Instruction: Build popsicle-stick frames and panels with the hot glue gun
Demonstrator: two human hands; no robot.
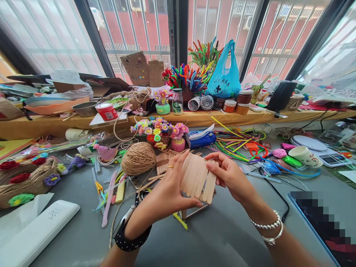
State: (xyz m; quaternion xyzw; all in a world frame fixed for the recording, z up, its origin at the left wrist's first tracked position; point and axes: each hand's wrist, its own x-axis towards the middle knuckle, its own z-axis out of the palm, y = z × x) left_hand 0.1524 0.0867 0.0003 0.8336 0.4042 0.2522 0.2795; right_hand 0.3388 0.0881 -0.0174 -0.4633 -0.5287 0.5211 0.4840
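Currently both hands are occupied above the grey desk (228, 237). Left hand (168, 185) spans a row of flat wooden sticks (194, 174), thumb along the lower ends, fingers at the upper edge. Right hand (229, 174) pinches the row's right end between thumb and fingers. Row tilted, narrow gaps toward the right. Beyond the left hand: a twine ball (138, 158), near more sticks (162, 164).

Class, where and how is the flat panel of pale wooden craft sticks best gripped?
Probably by its outer side edges, from left and right together: the panel looks thin and flat, with gaps between some sticks, so single sticks seem weaker holds.
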